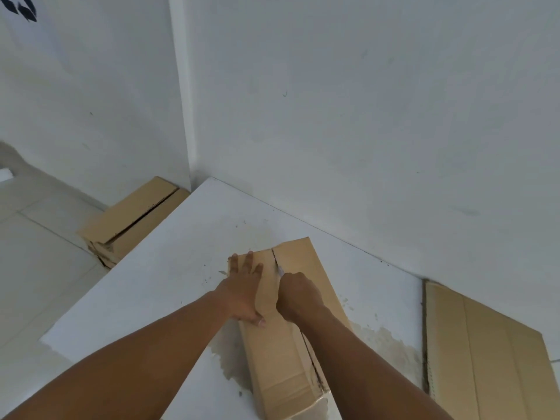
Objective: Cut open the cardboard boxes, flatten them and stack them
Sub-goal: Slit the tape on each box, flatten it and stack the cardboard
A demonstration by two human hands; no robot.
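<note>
A long brown cardboard box (300,259) lies on the white table (169,274), running from the near edge toward the wall. My left hand (245,286) presses flat on the left half of its top, fingers spread. My right hand (295,295) is curled round a small cutter whose pale blade tip (279,269) sits in the centre seam of the box. The seam is split open beyond the blade toward the far end. The cutter's handle is hidden inside my fist.
A stack of flattened cardboard (491,353) leans to the right of the table. More cardboard boxes (133,219) lie on the tiled floor at the left by the wall corner. White walls close off the far side. Stains mark the table beside the box.
</note>
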